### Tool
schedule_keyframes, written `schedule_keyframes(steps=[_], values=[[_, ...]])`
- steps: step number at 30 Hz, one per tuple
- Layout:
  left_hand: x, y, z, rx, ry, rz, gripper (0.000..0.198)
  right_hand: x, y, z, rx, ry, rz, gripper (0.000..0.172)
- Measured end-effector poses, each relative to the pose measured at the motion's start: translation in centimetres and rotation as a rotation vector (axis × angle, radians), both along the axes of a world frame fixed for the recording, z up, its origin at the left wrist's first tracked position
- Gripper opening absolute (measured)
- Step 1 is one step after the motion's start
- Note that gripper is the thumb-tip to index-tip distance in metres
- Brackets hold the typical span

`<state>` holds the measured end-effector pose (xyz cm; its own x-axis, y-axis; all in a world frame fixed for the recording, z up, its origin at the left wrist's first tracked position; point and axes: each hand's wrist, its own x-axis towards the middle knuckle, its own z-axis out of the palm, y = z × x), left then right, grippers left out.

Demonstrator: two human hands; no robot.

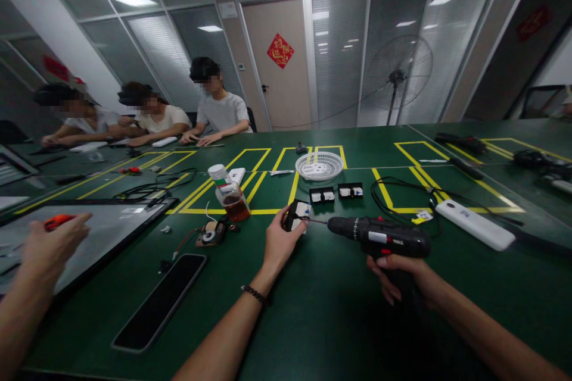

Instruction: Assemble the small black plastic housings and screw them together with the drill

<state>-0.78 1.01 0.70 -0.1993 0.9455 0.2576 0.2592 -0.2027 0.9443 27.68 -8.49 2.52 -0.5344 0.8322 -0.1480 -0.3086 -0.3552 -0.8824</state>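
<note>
The green, yellow-taped table (330,321) bears a dark phone (158,303), a capped bottle (230,193) and a white grille (319,165).

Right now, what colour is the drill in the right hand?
The drill is black with a small white label; the head view shows it best.

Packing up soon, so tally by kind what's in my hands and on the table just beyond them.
Cordless drill: 1
Small black parts: 3, one held
White fan grille: 1
Bottle: 1
Total: 6
</note>
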Motion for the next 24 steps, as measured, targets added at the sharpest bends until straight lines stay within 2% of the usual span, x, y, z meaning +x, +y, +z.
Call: schedule_keyframes(steps=[17,24], values=[[-0.25,0.23,-0.31,-0.017,0.001,-0.002,0.062,-0.25,-0.03,0.55,-0.009,-0.021,-0.011,0.022],[-0.73,0.19,0.35,0.023,0.093,0.044,0.061,0.65,0.82,0.91,-0.056,0.012,-0.023,0.026]])
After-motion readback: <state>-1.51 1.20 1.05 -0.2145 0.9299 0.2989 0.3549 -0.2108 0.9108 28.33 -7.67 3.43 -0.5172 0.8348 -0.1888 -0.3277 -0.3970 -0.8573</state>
